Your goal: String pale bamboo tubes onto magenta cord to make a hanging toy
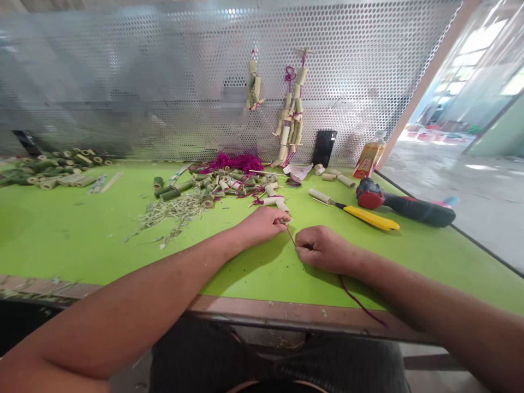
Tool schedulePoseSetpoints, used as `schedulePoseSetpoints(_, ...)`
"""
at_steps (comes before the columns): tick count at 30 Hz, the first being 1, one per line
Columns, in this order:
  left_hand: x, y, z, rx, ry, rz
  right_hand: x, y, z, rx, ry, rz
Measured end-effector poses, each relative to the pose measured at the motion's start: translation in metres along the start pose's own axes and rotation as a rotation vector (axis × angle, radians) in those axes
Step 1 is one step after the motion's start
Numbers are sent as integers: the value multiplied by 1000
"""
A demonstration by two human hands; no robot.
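Overall, a silver-grey perforated metal screen (164, 65) stands behind a flat lime-green tabletop (82, 229). On that lies a loose pile of short green-and-pale bamboo tubes (224, 184), likely heaped there to stay within reach. Above the pile's right end, strung bamboo-tube figures (298, 106) hang against the screen, perhaps to free the working surface. Well right of the pile lies a black-and-red power tool (417, 210). Nearer the person than the pile's right end, the left hand (266, 221) is pinched at the fingertips; farther right, the right hand (321, 248) is a clenched fist. A long yellow-handled knife (370, 217) lies right of the pile, probably for easy pick-up. Finest of all, in front of the pile's right end, a thin dark magenta cord (291, 236) is grasped by both hands, its straight stretch presumably held taut. Whether the left also grips a tube, I cannot tell.
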State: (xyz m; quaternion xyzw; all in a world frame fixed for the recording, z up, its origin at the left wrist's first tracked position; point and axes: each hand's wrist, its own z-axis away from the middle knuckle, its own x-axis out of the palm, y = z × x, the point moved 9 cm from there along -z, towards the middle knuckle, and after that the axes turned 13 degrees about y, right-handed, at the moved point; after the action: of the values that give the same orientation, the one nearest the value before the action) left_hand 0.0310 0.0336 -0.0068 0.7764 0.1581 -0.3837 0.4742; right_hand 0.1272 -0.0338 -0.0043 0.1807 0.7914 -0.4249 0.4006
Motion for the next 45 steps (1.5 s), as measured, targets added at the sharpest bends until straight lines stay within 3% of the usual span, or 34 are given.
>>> schedulePoseSetpoints(20, 1, 5, 0, 25, -1, -18, 3, -4, 2, 23, 0, -117)
schedulePoseSetpoints(26, -2, 3, 4, -13, -14, 22, -11, 10, -4, 163, 80, -132)
schedulePoseSetpoints(31, -3, 5, 10, -6, -38, 37, -25, 26, -5, 271, 53, -53)
schedulePoseSetpoints(35, -6, 11, 13, 70, -48, -81, -34, 25, -6, 251, 67, -58)
schedulePoseSetpoints(37, -14, 15, 11, 126, 1, -130, -35, 23, -6, 235, 71, -72)
schedulePoseSetpoints(40, -28, 19, 6, 208, 101, -116, -38, 19, -7, 227, 79, -87)
schedulePoseSetpoints(45, -35, 26, 4, 315, 135, -68, -43, 15, -7, 205, 75, -94)
